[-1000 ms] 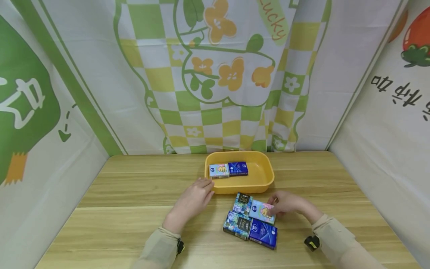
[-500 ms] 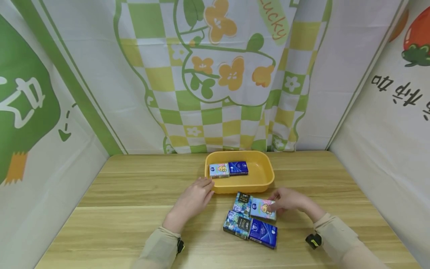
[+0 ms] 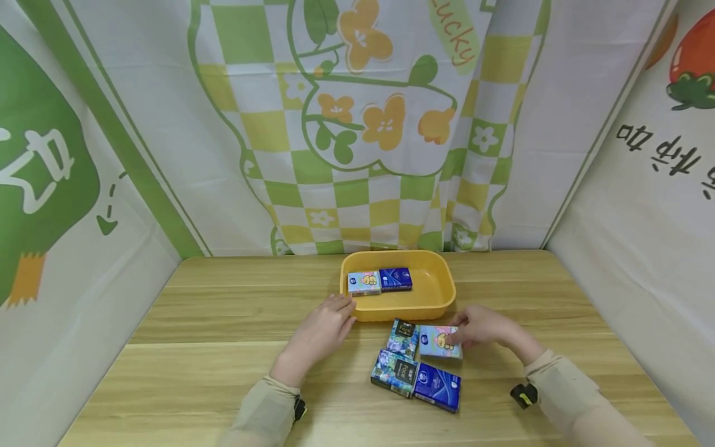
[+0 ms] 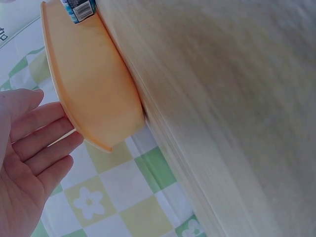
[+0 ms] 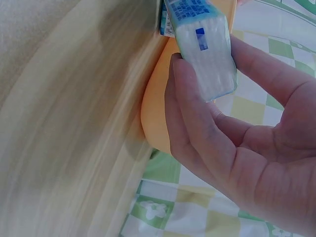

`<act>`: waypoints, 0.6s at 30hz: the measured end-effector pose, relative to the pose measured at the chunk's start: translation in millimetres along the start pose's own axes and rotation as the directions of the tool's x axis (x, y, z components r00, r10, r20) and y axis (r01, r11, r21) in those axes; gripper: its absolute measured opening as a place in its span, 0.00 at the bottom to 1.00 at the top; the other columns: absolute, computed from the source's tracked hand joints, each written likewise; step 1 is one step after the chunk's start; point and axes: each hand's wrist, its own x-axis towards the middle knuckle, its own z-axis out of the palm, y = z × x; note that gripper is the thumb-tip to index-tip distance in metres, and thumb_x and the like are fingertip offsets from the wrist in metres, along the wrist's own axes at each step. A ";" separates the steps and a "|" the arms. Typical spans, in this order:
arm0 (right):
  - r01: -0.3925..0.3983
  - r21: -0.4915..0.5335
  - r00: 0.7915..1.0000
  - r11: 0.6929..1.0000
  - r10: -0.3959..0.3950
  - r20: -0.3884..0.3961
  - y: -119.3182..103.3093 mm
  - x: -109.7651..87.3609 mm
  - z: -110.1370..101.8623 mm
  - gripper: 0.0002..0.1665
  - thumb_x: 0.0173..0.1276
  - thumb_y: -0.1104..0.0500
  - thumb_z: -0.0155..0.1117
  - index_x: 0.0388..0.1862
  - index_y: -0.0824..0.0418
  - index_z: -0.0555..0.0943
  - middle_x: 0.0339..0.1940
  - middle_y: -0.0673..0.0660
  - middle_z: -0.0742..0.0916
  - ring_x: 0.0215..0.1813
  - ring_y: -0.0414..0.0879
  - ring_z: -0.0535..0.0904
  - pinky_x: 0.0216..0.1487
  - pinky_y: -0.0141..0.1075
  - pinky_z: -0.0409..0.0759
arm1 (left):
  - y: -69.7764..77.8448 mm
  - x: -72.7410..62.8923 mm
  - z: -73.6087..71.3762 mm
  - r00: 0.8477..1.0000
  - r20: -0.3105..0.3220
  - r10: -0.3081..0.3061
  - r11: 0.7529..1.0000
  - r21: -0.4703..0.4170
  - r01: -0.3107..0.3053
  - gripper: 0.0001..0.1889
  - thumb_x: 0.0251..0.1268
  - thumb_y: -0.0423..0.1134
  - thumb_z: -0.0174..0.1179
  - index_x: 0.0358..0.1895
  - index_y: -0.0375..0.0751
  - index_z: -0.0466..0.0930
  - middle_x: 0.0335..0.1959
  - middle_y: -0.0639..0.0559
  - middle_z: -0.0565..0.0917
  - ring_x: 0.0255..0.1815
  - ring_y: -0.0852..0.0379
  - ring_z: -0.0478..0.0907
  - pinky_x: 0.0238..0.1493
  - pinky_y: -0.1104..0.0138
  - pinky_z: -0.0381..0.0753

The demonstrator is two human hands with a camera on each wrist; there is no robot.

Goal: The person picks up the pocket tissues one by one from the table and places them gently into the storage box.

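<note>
- Nearest: both forearms in beige sleeves [image 3: 564, 385], coming in over the table's near side; small black device [image 3: 524, 395] at right wrist, another at left.
- Dark-blue pack [image 3: 437, 387]: flat on the wooden table [image 3: 223, 347], a bit right of midway between left and right edges, slightly skewed.
- Front floral pack [image 3: 393, 372]: black label, flat, side against the dark-blue one, on its left-edge side.
- Held pack [image 3: 440, 341]: light blue and pink, cartoon print on top; toward the table's far edge from the dark-blue pack, just beside the rear floral pack. Can't tell if fully off the table.
- Right hand [image 3: 483, 325]: pinching the held pack by its right end, thumb one side, fingers the other; right wrist view shows its white end between them.
- Rear floral pack [image 3: 403, 338]: flat, between front floral pack and tray, tilted.
- Left hand [image 3: 324, 326]: fingers straight, close together, thumb apart; fingertips touching the tray rim at its near left corner, gripping nothing.
- Yellow tray [image 3: 430, 297]: close to table's far edge, right of its middle.
- In tray, left half: second cartoon pack [image 3: 364, 283] by the left wall; second dark-blue pack [image 3: 395, 279] right against it.
- Beyond far edge: green-yellow checked curtain [image 3: 368, 214], orange flowers, "Lucky" print.
</note>
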 end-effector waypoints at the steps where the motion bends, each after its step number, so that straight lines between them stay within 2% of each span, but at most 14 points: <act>1: 0.002 -0.004 1.000 1.000 -0.002 -0.001 -0.3 -0.2 -0.9 0.25 0.56 0.57 0.71 0.47 0.72 0.78 0.38 0.58 0.85 0.35 0.48 0.83 0.42 0.44 0.86 | 0.1 -0.1 -0.3 1.000 -0.001 -0.001 1.000 -0.003 0.001 0.18 0.66 0.38 0.58 0.55 0.32 0.78 0.56 0.39 0.80 0.59 0.44 0.76 0.67 0.53 0.71; 10: 0.025 -0.014 1.000 1.000 -0.025 0.001 -3.2 -0.8 -8.8 0.22 0.56 0.56 0.71 0.44 0.70 0.80 0.34 0.56 0.85 0.35 0.51 0.83 0.41 0.45 0.85 | 0.4 -0.4 -0.4 1.000 -0.005 0.001 1.000 0.012 -0.001 0.17 0.66 0.39 0.58 0.55 0.33 0.78 0.56 0.40 0.80 0.60 0.44 0.76 0.67 0.54 0.71; 18: 0.039 -0.007 0.999 0.999 -0.039 0.007 -10.6 -1.7 -17.2 0.23 0.56 0.56 0.71 0.44 0.71 0.80 0.34 0.58 0.85 0.34 0.51 0.84 0.42 0.45 0.86 | 1.2 -0.5 -2.2 1.000 0.003 -0.002 1.000 0.002 0.002 0.17 0.67 0.38 0.58 0.55 0.33 0.78 0.56 0.40 0.80 0.60 0.44 0.76 0.67 0.54 0.71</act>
